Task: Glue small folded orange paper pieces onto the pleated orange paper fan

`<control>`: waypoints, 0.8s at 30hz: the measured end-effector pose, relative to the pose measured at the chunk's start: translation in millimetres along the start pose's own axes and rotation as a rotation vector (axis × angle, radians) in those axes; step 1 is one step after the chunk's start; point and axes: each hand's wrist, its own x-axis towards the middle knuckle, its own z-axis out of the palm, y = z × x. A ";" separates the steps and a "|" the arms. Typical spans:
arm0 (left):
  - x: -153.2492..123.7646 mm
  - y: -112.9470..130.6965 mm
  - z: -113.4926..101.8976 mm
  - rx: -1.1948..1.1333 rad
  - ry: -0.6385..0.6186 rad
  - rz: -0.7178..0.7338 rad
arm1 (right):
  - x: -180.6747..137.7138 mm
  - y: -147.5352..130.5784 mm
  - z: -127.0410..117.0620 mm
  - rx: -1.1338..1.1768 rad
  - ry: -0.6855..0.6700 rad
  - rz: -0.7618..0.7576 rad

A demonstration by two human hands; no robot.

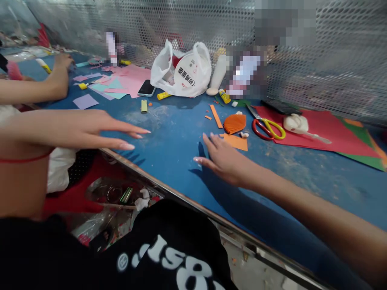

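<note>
R hand [223,159] unclenched, empty, by flat orange paper pc [237,142]; contact w/ it unclear. Orange pleated paper fan [235,124] just beyond. L hand [90,129] also holds nothing, fingers extended above blue tabletop [169,137]. Farther: red/yellow-handled metal scissors [277,129]; white plastic bag [161,69], contents mostly hidden. Co-worker's arm [39,90] cut off, far L.

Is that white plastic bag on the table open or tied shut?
Open: the white bag has untied handles standing apart, with something red showing between them.
</note>
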 end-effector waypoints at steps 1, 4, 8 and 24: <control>14.1 3.6 -2.7 0.041 -0.073 0.031 | -4.6 -9.3 14.5 -0.005 -0.039 -0.024; 54.0 16.5 -2.4 0.131 -0.037 0.085 | -27.1 -65.0 44.8 0.058 -0.130 -0.398; 102.3 40.8 11.1 0.195 0.022 0.306 | -57.9 -115.7 46.1 0.182 -0.346 -0.917; 179.1 86.3 107.3 -0.024 0.033 0.565 | -93.3 -69.2 4.2 -0.071 -0.086 -0.885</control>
